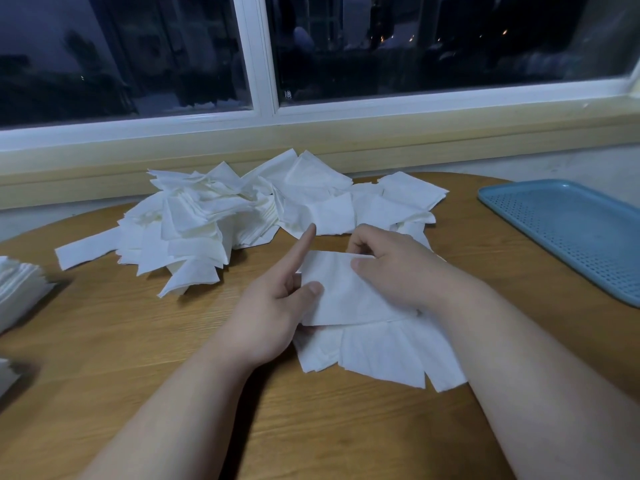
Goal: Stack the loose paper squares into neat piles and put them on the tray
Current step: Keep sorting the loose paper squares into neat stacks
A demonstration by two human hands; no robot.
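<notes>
Left hand (273, 306), right hand (391, 268), paper square (349, 296) between grips

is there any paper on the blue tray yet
No, the visible part of the blue tray lies bare.

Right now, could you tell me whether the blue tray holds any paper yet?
Empty in the part visible: the blue tray shows only bare perforated floor, with nothing on it. Its right end is out of frame.
</notes>
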